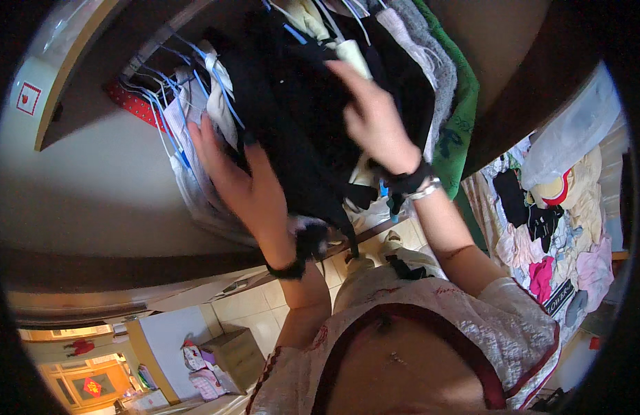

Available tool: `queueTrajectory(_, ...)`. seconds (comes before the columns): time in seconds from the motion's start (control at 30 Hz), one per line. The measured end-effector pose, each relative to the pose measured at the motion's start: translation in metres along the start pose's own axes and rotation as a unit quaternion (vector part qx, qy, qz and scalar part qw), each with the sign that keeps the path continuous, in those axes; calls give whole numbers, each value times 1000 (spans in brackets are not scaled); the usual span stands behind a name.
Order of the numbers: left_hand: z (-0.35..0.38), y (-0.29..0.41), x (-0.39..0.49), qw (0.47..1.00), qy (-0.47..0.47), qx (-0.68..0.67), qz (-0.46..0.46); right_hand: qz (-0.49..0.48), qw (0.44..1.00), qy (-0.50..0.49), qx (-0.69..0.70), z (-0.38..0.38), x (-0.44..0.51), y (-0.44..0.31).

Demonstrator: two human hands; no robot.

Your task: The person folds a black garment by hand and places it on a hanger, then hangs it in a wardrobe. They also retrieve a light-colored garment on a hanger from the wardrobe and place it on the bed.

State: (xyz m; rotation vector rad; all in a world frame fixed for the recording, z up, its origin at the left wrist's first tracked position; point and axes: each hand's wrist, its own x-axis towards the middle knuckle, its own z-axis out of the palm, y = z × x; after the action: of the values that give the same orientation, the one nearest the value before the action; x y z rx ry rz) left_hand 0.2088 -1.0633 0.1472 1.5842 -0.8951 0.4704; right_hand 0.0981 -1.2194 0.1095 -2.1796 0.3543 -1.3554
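Before me, clothes on blue and white hangers crowd a metal rail (159,44) in a wardrobe. My left hand (242,187) is raised, fingers apart, against a pale striped garment (187,106) and the edge of a black garment (294,135). Over the right part of the black clothes is my right hand (377,116), slightly blurred, near a cream cloth (353,57); whether its fingers grip anything cannot be told. A grey knit (447,78) and a green garment (462,129) hang at the right. Red dotted fabric (135,106) shows behind the hangers at the left.
The wardrobe's dark edge (143,267) runs below the clothes. A bed (563,259) heaped with clothes and a plastic bag (574,135) lies at the right. Lower left stand a wooden cabinet (239,358) and pink bags (208,384). Tiled floor (252,311) lies below.
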Motion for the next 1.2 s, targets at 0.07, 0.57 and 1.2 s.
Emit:
queueTrajectory(0.07, -2, 15, -31, 880, -48, -463, -94, 9, 999, 34, -13, -16, -2, 21)
queueTrajectory(0.57, 146, -325, -166, 864, -138, 376, -304, 53, 994, 89, -44, -36, 1, 73)
queueTrajectory(1.2, 79, -271, -379, 535, -805, 200, -158, -107, 631, -306, 704, -89, -52, -107)
